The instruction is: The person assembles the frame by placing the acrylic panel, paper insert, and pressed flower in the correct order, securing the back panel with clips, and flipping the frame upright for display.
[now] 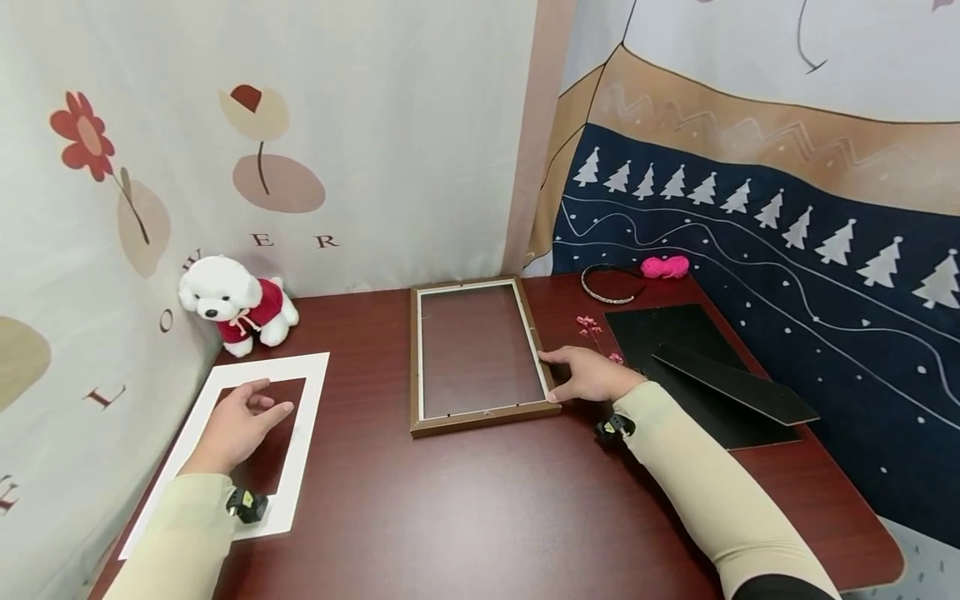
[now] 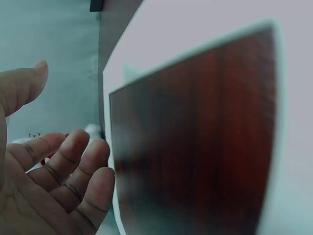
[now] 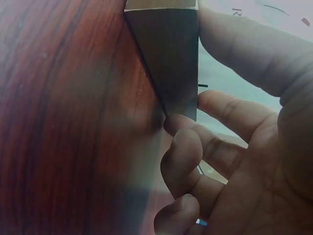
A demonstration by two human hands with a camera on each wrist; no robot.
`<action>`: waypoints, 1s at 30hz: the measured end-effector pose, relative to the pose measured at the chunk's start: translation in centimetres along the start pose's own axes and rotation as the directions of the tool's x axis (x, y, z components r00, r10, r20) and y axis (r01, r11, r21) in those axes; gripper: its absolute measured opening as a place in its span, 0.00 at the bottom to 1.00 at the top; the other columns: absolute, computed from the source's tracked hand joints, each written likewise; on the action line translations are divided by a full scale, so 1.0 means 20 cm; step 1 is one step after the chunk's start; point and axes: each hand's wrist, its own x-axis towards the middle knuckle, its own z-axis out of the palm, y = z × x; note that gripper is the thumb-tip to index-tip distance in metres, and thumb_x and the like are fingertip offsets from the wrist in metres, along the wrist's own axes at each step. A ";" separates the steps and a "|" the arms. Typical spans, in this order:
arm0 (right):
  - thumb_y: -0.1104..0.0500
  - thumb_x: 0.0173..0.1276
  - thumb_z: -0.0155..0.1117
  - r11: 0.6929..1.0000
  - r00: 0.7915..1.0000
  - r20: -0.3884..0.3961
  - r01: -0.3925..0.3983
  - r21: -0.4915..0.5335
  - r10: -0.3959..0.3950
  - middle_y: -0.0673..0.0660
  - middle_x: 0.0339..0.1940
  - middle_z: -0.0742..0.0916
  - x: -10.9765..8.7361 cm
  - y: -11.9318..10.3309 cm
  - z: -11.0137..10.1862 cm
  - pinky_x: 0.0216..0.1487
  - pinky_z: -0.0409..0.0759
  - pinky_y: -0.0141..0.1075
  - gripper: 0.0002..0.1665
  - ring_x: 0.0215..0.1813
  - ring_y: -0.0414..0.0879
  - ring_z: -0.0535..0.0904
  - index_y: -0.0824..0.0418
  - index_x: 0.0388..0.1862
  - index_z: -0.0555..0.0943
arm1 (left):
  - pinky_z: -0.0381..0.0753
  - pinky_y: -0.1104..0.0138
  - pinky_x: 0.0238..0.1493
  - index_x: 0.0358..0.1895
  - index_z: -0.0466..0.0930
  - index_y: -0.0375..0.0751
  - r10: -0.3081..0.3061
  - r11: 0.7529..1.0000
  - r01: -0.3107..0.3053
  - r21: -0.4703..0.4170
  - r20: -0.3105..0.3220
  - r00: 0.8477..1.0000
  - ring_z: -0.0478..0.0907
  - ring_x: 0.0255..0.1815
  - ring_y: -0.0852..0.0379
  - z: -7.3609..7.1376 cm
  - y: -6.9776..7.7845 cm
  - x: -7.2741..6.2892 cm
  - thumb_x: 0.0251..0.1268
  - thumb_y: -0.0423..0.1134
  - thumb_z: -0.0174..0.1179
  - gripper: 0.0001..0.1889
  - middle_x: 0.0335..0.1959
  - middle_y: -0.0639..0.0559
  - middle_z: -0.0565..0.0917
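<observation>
My right hand (image 1: 588, 373) is at the right side of a brown picture frame (image 1: 486, 414) that lies on the table with its inner side up. Thumb and fingers hold the frame's side near its front right corner; in the right wrist view the thumb lies along the top of the side (image 3: 168, 54) and a fingertip is at its lower edge. On the left, my left hand (image 1: 238, 425) hovers with relaxed fingers over a white mat board (image 1: 300, 442) with a rectangular opening. Nothing is in that hand, and the mat (image 2: 293, 147) lies beside its fingers in the left wrist view.
A black backing board (image 1: 660, 325) with a raised stand flap (image 1: 735, 383) lies at the right. Near it are pink flowers (image 1: 588, 325), a headband (image 1: 607, 298) and a pink bow-shaped thing (image 1: 665, 267). A white toy dog (image 1: 221, 287) sits by the curtain at back left.
</observation>
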 end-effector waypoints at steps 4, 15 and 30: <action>0.52 0.63 0.81 1.000 1.000 -0.006 0.009 -0.009 -0.009 0.66 0.76 0.77 -0.01 0.00 -0.01 0.78 0.65 0.59 0.49 0.77 0.63 0.70 0.60 0.80 0.71 | 0.81 0.51 0.49 0.76 0.60 0.21 -0.012 1.000 0.013 -0.007 0.056 0.998 0.81 0.52 0.35 0.01 0.00 -0.02 0.78 0.53 0.62 0.41 0.55 0.26 0.81; 0.53 0.64 0.81 1.000 1.000 0.000 -0.005 0.001 0.005 0.66 0.76 0.76 -0.01 -0.01 -0.01 0.79 0.64 0.58 0.48 0.78 0.62 0.69 0.59 0.81 0.71 | 0.84 0.65 0.39 0.76 0.60 0.22 0.008 0.990 0.013 -0.138 0.154 0.988 0.86 0.51 0.41 0.09 0.10 0.01 0.82 0.43 0.56 0.33 0.56 0.25 0.82; 0.54 0.64 0.81 1.000 1.000 0.001 -0.011 0.019 0.010 0.67 0.76 0.76 -0.01 0.00 0.00 0.79 0.64 0.59 0.48 0.78 0.63 0.69 0.59 0.80 0.71 | 0.78 0.76 0.55 0.80 0.58 0.27 0.151 0.954 -0.079 -0.289 0.236 0.960 0.76 0.71 0.34 0.18 0.24 0.08 0.82 0.41 0.58 0.34 0.70 0.28 0.77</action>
